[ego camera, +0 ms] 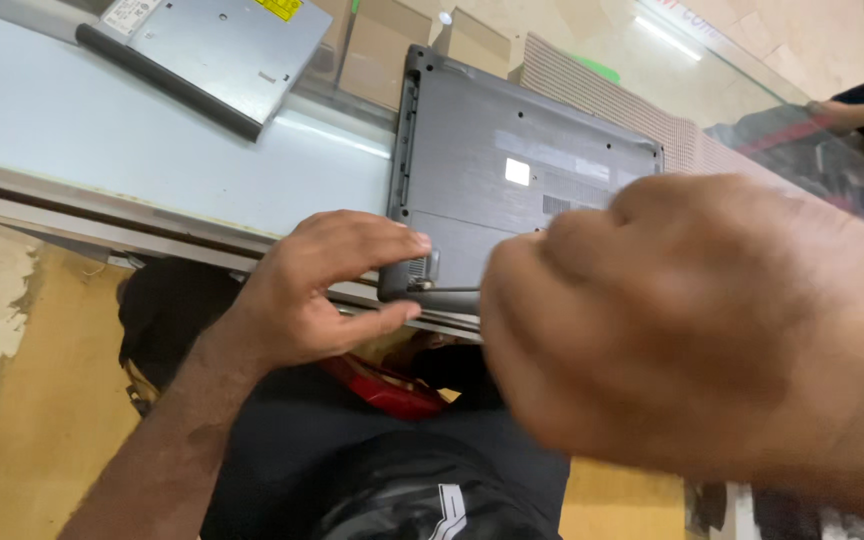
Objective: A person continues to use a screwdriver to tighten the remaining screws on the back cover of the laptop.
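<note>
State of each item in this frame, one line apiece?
Laptop: closed, lying base-up on the glass counter, corner over the edge.
Optical drive: out of the laptop, flat on the counter.
Left hand: pinching the laptop's near corner.
Right hand: closed in a fist around a dark tool shaft, blurred.
</note>
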